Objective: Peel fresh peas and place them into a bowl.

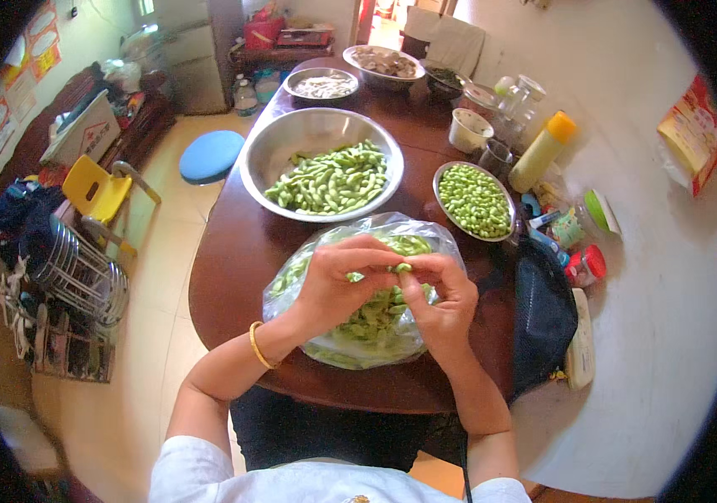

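Between the fingertips of both hands is a green soybean pod (403,268), held above a clear plastic bag. My left hand (349,270) pinches one end, and my right hand (443,292) has thumb and forefinger on the other. The plastic bag (283,314) stands open on the table and holds green pods and hulls, partly hidden by my hands. Beyond it, a large stainless steel bowl (270,141) contains whole green pods (339,179). To the right, a smaller metal dish (439,201) is heaped with shelled green beans (476,200).
Along the dark wooden table's (223,276) far end stand a bowl of pale food (322,87) and a bowl of brown pieces (385,63). A spray can with orange cap (540,154), jars and a black mesh cover (544,308) line the wall side. A blue stool (210,156) stands left.
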Action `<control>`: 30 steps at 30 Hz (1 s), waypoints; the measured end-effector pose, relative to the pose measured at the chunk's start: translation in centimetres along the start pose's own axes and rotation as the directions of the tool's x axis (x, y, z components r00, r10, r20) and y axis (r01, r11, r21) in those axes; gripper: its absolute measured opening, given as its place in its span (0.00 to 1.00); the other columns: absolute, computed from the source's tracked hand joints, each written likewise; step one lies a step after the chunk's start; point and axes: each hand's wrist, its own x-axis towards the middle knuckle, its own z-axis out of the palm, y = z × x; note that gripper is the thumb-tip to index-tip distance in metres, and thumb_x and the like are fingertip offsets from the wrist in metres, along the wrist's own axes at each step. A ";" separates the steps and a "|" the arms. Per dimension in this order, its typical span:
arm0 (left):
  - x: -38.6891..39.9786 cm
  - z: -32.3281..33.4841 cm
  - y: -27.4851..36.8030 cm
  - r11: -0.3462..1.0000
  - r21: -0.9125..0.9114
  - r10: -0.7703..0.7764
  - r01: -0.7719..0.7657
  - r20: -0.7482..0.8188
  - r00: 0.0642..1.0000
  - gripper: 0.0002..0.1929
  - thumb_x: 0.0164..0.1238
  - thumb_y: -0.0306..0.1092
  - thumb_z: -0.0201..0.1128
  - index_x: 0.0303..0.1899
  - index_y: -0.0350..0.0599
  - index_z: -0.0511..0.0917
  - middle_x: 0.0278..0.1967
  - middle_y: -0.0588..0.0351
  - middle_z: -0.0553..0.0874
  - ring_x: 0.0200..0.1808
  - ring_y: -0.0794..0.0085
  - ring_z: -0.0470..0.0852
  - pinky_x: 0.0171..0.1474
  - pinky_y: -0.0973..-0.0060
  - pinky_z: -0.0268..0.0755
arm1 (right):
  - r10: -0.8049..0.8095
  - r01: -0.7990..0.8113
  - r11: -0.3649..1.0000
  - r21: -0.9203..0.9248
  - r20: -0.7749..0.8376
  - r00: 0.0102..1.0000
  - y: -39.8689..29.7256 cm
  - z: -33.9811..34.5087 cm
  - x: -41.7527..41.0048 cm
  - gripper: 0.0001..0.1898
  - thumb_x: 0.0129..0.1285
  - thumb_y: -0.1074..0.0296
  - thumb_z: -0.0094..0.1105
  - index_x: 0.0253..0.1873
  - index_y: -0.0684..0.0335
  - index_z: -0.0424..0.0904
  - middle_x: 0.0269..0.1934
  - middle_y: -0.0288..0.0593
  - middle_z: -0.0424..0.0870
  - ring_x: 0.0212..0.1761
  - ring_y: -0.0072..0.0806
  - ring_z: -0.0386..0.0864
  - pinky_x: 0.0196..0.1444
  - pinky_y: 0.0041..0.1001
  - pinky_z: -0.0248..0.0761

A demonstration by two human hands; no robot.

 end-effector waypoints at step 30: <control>0.0 0.3 -2.8 0.744 -0.620 -0.334 0.250 -0.020 0.943 0.10 0.65 0.26 0.67 0.46 0.35 0.83 0.41 0.53 0.88 0.38 0.77 0.85 0.42 0.79 0.80 | -0.172 0.034 0.758 -0.651 -0.150 0.974 5.5 -8.4 10.7 0.09 0.60 0.73 0.62 0.45 0.63 0.85 0.38 0.43 0.83 0.39 0.33 0.82 0.43 0.29 0.74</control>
